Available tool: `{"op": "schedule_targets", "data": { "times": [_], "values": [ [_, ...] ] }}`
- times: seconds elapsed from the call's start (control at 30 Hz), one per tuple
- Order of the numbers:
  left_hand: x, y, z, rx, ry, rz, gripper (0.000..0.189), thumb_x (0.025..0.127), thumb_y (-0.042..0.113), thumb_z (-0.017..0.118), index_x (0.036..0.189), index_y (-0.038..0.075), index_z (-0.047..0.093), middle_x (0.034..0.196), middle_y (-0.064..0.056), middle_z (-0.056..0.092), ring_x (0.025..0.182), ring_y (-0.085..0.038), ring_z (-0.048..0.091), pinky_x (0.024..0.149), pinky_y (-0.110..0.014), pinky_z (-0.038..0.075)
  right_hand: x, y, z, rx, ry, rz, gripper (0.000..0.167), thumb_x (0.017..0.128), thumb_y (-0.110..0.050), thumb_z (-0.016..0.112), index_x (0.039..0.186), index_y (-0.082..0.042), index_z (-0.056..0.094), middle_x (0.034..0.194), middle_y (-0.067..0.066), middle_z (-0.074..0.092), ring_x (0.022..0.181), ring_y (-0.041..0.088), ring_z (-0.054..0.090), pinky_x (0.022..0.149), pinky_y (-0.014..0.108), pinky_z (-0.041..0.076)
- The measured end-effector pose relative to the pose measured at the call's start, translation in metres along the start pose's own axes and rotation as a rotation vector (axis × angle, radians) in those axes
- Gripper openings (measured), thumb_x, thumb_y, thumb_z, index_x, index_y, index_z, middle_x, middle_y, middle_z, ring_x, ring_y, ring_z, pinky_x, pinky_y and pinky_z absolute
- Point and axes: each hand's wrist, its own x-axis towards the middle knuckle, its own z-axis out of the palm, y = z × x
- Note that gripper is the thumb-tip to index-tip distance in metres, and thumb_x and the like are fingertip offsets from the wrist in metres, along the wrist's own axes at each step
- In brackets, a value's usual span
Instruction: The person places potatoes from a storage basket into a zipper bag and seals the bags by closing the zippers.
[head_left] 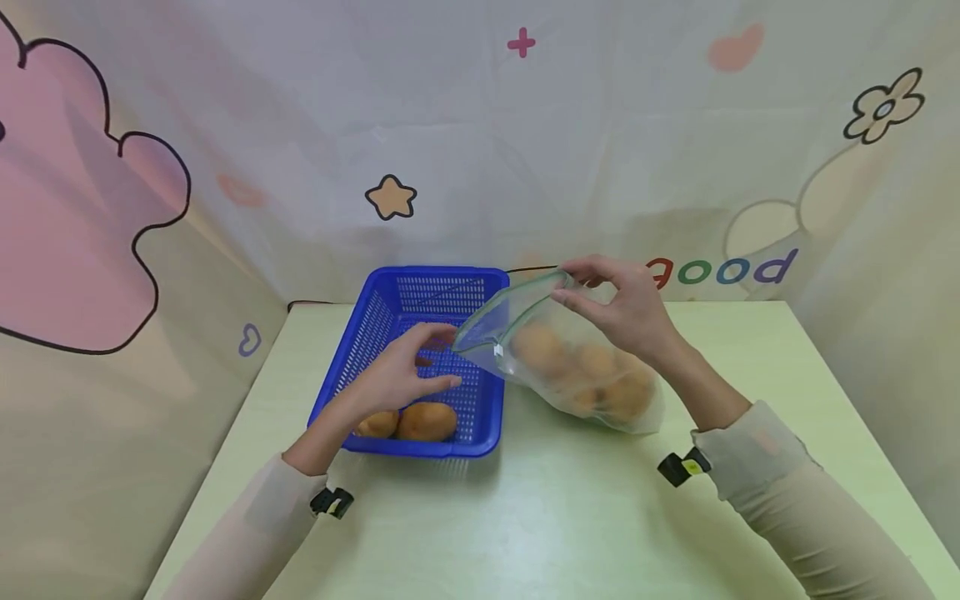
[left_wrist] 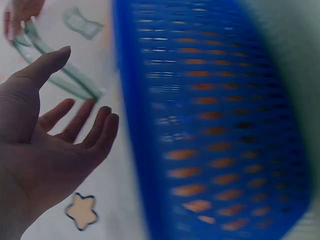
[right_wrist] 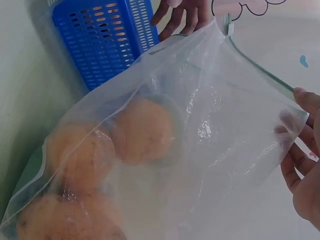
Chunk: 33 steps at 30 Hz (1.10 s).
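A clear mesh zip bag (head_left: 517, 362) with a green-edged mouth holds several potatoes (head_left: 540, 348) and leans to the right of a blue plastic basket (head_left: 491, 421). My right hand (head_left: 626, 304) pinches the far end of the bag's mouth between thumb and fingers, lifting it. Over the basket, my left hand (head_left: 397, 371) has its fingers spread and loosely bent, fingertips right at the mouth's near-left corner. In the left wrist view the palm (left_wrist: 55, 130) shows with nothing in it. Two potatoes (head_left: 427, 422) lie at the basket's near end, one partly hidden behind the left wrist.
The pale green table (head_left: 540, 517) runs back to a printed cloth wall (head_left: 450, 125) with a star, hearts and letters. Similar cloth hangs on both sides. The basket's raised rim stands between the left forearm and the bag.
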Motion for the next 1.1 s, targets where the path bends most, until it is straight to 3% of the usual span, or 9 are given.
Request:
{"op": "schedule_targets", "data": {
  "times": [0.2,0.33,0.47,0.63,0.77,0.87,0.97,1.1],
  "values": [
    [-0.012,-0.016,0.003,-0.036,0.006,-0.033,0.078,0.094,0.03,0.084,0.158,0.015,0.042,0.149,-0.011,0.056,0.136,-0.033,0.056,0.109,-0.052,0.051,0.001,-0.002,0.0,-0.006,0.007,-0.015,0.028,0.089,-0.012,0.087,0.116,-0.008,0.079,0.092,0.002,0.077,0.091,0.02,0.07,0.085,0.031,0.052],
    [-0.018,-0.022,0.002,0.096,-0.124,-0.066,0.078,0.093,0.029,0.085,0.156,0.009,0.045,0.151,-0.013,0.057,0.139,-0.032,0.054,0.114,-0.052,0.047,-0.001,-0.004,-0.004,-0.005,0.003,0.032,0.027,0.091,-0.014,0.086,0.117,-0.01,0.079,0.092,0.0,0.076,0.092,0.016,0.068,0.085,0.027,0.05],
    [-0.02,-0.029,0.005,0.222,-0.275,-0.045,0.075,0.093,0.024,0.084,0.153,-0.002,0.047,0.151,-0.02,0.056,0.139,-0.035,0.053,0.118,-0.052,0.042,-0.005,-0.005,-0.008,0.004,-0.006,0.072,0.028,0.092,-0.015,0.085,0.118,-0.01,0.078,0.092,-0.001,0.075,0.092,0.013,0.066,0.085,0.026,0.05],
    [-0.019,-0.033,0.008,0.375,-0.341,-0.022,0.058,0.091,0.018,0.082,0.139,-0.004,0.06,0.132,-0.016,0.066,0.12,-0.03,0.06,0.107,-0.048,0.05,-0.006,-0.004,-0.009,0.01,-0.006,0.057,0.027,0.092,-0.013,0.085,0.118,-0.008,0.077,0.094,0.002,0.076,0.091,0.014,0.067,0.086,0.026,0.05],
    [-0.019,-0.033,0.008,0.431,-0.322,-0.019,0.05,0.089,0.025,0.084,0.131,0.004,0.067,0.119,-0.004,0.067,0.109,-0.022,0.059,0.097,-0.043,0.05,-0.006,-0.004,-0.009,0.014,-0.006,0.042,0.028,0.092,-0.011,0.085,0.118,-0.007,0.077,0.093,0.003,0.077,0.089,0.015,0.068,0.084,0.025,0.05],
    [-0.017,-0.025,-0.003,0.355,-0.275,-0.046,0.049,0.09,0.031,0.085,0.131,0.008,0.067,0.118,0.0,0.066,0.107,-0.02,0.059,0.095,-0.04,0.052,-0.006,-0.002,-0.009,0.02,-0.006,0.033,0.028,0.091,-0.011,0.085,0.118,-0.007,0.077,0.093,0.002,0.077,0.089,0.012,0.068,0.081,0.024,0.051],
    [-0.01,-0.006,-0.023,0.255,-0.176,-0.048,0.052,0.091,0.031,0.085,0.134,0.008,0.065,0.123,-0.003,0.066,0.111,-0.022,0.06,0.095,-0.042,0.056,-0.006,-0.001,-0.011,0.027,0.002,0.022,0.028,0.091,-0.009,0.085,0.117,-0.008,0.078,0.092,0.0,0.077,0.088,0.01,0.069,0.081,0.022,0.051],
    [0.006,0.025,-0.047,0.189,-0.021,0.036,0.056,0.092,0.026,0.085,0.139,0.006,0.061,0.13,-0.008,0.064,0.118,-0.025,0.061,0.098,-0.044,0.058,-0.007,0.0,-0.012,0.04,0.012,0.017,0.028,0.09,-0.007,0.085,0.117,-0.009,0.077,0.092,0.0,0.077,0.087,0.008,0.068,0.083,0.022,0.052]
  ]
}}
